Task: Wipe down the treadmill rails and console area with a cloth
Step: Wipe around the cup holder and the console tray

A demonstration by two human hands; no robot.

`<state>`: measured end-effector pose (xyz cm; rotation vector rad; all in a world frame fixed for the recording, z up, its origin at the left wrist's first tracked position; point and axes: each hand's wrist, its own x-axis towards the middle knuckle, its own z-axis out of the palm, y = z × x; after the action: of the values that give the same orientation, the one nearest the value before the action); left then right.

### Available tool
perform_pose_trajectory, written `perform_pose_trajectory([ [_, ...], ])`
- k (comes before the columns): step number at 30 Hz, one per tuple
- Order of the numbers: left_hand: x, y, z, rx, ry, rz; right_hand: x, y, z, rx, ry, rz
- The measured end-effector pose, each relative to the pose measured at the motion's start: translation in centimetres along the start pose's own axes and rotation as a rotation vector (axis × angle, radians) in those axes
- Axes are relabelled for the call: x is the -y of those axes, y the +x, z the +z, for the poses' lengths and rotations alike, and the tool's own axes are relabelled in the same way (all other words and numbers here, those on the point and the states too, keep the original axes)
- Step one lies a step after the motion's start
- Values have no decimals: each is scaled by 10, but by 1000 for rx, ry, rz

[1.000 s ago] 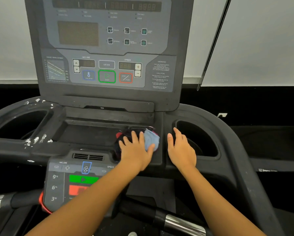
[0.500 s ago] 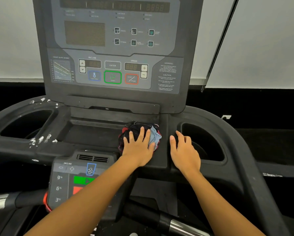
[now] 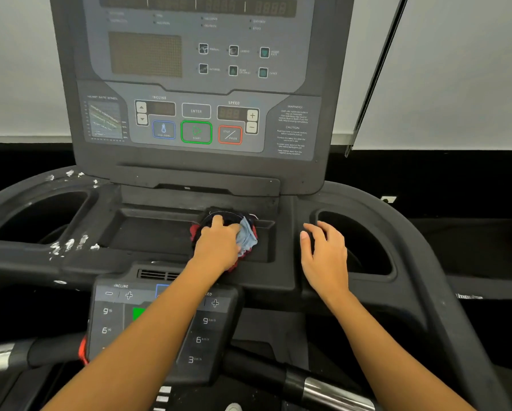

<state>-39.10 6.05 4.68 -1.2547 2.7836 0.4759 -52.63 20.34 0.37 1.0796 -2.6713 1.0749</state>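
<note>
The left hand (image 3: 219, 246) lies on top of the cloth (image 3: 248, 239), fingers bent down into the bundle and gripping it. The fingertips are buried in the folds, so only the knuckles and one finger show. The cloth is a bunched wad, dark with red edges and a pale blue flap. It sits in the right end of the tray (image 3: 151, 232), a shallow recess in the console deck (image 3: 287, 271); how much of it lies under the palm cannot be seen. The right hand (image 3: 323, 256) rests just right of the tray on the deck's raised ridge, palm down, fingers loose, holding nothing and apart from the cloth. Farther right of the tray is a cup holder (image 3: 367, 247), its near wall partly hidden by that hand. Left of the tray is a second cup holder (image 3: 38, 218), with white flecks (image 3: 68, 244) on the rim between the two. Behind the tray rises the display panel (image 3: 195, 84), its top cut off by the frame; a green-ringed start button (image 3: 196, 132) is plain, but the warning print is too small to read. In front of the tray, the left forearm crosses the lower keypad (image 3: 112, 318), hiding its middle and most of one label. Farther in front, a handlebar (image 3: 332, 390) with chrome sections is cut off by the frame edges.
</note>
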Motion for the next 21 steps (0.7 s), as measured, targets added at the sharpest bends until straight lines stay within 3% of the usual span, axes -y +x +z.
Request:
perform_pose_trajectory([
  [6, 8, -3, -7, -49, -316, 62, 34, 6, 10, 40, 157, -137],
  [11, 32, 2, -23, -72, -199, 70, 57, 7, 25, 132, 177, -176],
  [17, 9, -10, -20, 223, -146, 360, 62, 9, 37, 152, 126, -109],
  [21, 17, -6, -32, 368, -143, 397, 60, 8, 36, 161, 106, -104],
])
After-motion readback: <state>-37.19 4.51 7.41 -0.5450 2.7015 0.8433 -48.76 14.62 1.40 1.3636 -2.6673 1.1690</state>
